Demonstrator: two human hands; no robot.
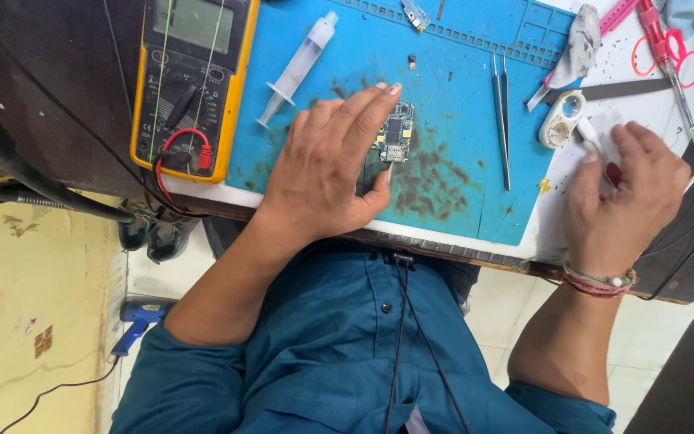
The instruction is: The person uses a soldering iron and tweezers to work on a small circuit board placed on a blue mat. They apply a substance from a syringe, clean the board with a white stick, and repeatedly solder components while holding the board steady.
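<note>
On blue mat [451,120], left hand [327,173] pins circuit board [396,138].

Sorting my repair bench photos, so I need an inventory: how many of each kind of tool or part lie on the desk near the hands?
Multimeter: 1
Syringe: 1
Circuit board, under the left hand: 1
Tweezers: 1
Loupe, by the right hand: 1
Scissors: 1
Total: 6

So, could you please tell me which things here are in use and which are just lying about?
In use:
left hand holding small circuit board
right hand holding a small white item, unclear what

Lying about:
multimeter
syringe
tweezers
pink scissors
</note>
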